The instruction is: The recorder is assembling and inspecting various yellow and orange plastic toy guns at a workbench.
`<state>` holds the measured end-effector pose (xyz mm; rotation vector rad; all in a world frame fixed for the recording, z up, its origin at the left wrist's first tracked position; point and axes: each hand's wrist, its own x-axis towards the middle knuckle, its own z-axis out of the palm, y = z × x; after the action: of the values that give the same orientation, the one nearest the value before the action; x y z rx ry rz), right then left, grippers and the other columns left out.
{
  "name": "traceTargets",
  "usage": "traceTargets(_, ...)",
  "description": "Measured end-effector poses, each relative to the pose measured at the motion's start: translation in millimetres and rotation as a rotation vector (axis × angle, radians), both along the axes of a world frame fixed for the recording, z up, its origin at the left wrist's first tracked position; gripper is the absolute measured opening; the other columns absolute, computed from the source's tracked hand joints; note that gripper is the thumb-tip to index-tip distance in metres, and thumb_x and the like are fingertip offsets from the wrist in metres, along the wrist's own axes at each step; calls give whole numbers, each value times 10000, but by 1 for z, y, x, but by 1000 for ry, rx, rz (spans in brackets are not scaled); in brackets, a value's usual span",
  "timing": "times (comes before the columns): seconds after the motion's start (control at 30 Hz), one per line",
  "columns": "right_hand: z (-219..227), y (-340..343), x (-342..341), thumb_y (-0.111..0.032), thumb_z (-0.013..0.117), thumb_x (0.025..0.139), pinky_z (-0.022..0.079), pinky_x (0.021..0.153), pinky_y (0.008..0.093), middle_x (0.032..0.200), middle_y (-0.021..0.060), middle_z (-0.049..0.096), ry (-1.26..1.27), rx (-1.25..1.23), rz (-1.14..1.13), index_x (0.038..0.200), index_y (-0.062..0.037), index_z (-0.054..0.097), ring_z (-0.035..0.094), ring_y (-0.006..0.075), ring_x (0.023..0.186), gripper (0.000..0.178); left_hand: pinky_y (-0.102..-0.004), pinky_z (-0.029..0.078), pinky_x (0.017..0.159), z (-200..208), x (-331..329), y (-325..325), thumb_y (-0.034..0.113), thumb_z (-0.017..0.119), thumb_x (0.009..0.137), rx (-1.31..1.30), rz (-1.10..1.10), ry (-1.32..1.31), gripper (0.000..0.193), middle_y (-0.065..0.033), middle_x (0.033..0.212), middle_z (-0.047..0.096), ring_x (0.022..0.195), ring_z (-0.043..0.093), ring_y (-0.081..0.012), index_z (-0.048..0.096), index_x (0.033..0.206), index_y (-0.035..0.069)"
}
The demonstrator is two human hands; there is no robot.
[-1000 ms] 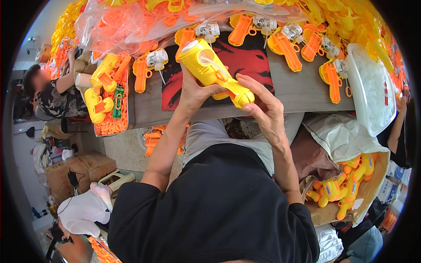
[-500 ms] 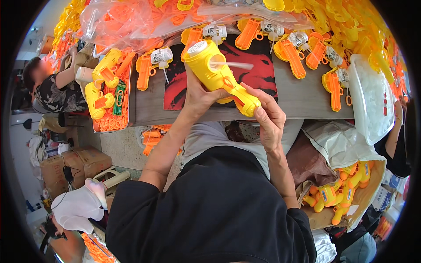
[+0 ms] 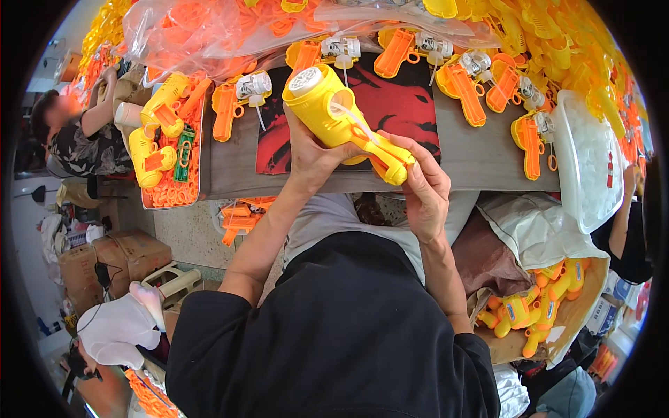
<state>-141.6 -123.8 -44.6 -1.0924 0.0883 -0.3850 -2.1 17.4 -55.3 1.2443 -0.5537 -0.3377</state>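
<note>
Yellow toy body (image 3: pixel 338 125): held between the two hands above the table's near edge, tilted, wide end past the left fingers, narrow handle sloping down into the right fingertips.
Left hand (image 3: pixel 310 160): clamped round the wide part from beneath; the thumb lies across the near side, the other fingers mostly hidden behind.
Right hand (image 3: pixel 426 191): thumb and fingertips closed on the handle's rounded end.
White perforated disc (image 3: pixel 304 81): set in the wide end, beyond the left fingers.
Pale strip (image 3: pixel 357 121): sticking out of the round side opening, between left thumb and right fingers, pointing toward the latter.
Black-and-red mat (image 3: pixel 411 104): on the grey table (image 3: pixel 481 157), beyond both hands' fingers.
Orange-and-yellow assemblies (image 3: pixel 465 94): strung out in an arc past the fingers, with clear cylinders.
Tray (image 3: pixel 202 167): well left of the left fingers, heaped with small orange pieces, yellow toys (image 3: pixel 166 104) and a green piece (image 3: pixel 184 155).
White tub (image 3: pixel 587 221): well right of the right fingers, holding translucent pieces (image 3: pixel 592 153).
</note>
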Motion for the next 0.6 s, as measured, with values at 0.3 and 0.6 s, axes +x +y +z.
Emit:
traceTargets(0.3,-3,-10,1,-167,522,975,469,1070,444,1367,211,567,157,264,102,1418,105,446,597,305,1233,525,-372,564,941,-3,0,-4,82,894,714,116,95,-253,958,-136,1267,558,1114,645,-241,240,1414,85)
traceTargets(0.6,-10,-5,6,-226,484,1031,479,1060,433,1364,182,578,195,242,114,1437,74,442,609,302,1216,507,-317,524,954,-16,-4,-7,147,910,708,141,206,-210,1015,-88,1321,492,1132,570,-168,224,1454,100)
